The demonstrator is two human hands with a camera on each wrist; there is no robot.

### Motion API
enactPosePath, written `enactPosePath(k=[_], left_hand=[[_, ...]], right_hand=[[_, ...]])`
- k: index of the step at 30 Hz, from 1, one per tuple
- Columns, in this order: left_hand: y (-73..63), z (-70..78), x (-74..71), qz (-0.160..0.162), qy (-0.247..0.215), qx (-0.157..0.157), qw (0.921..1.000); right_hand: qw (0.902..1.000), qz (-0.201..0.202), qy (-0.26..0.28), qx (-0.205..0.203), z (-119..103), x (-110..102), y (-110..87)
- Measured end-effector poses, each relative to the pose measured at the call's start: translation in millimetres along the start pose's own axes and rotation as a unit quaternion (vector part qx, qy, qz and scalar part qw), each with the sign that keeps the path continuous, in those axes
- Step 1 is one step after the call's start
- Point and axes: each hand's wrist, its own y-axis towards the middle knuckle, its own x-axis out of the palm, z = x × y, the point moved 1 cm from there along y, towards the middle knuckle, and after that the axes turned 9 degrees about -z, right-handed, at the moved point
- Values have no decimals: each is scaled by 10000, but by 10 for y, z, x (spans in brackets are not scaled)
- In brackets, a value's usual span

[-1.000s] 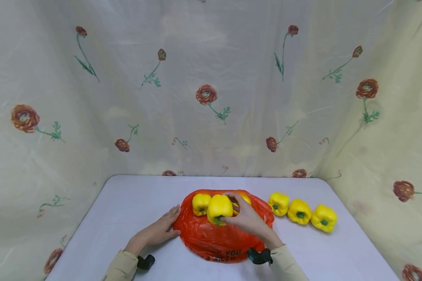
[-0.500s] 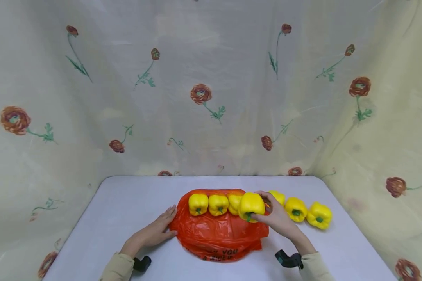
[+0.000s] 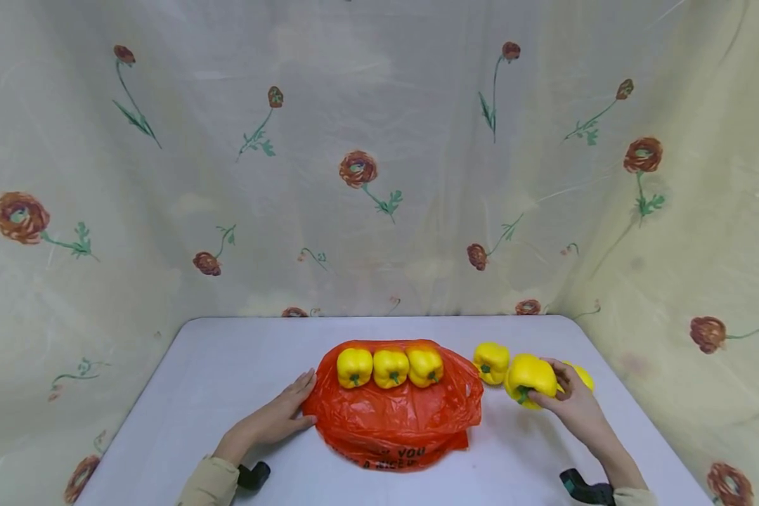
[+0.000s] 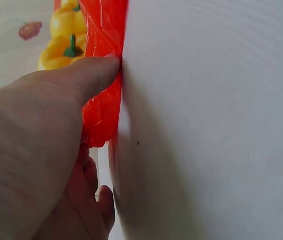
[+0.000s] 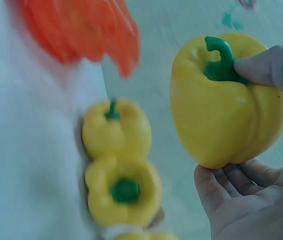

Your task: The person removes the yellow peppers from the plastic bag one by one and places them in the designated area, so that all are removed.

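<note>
A yellow bell pepper with a green stem is held in my right hand, above the right part of the table. In the right wrist view the thumb lies by the stem and the fingers hold the underside. My left hand lies with extended fingers against the left edge of a red plastic bag. In the left wrist view its thumb touches the bag. Three yellow peppers sit in a row on the bag's far part, the middle pepper among them.
More yellow peppers stand on the white table right of the bag, one pepper nearest it. Another pepper is partly hidden behind my right hand. A floral curtain surrounds the table's back and sides.
My right hand has carried the pepper rightward from over the bag to over the peppers on the right. The row on the bag is uncovered. My left hand has stayed at the bag's edge.
</note>
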Motion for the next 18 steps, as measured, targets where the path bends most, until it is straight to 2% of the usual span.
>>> enactPosePath(k=[4, 10, 14, 18], left_hand=[[-6, 6, 2, 10, -1, 33, 10000], [6, -14, 13, 23, 43, 93, 9999], [17, -17, 16, 26, 64, 82, 9999], [24, -20, 30, 18, 88, 56, 9999]], right_hand=[[9992, 239, -164, 292, 167, -221, -57], [9961, 637, -45, 617, 385, -531, -114], [9910, 895, 280, 955, 512, -702, -169], [9816, 1185, 633, 1358, 619, -838, -194]])
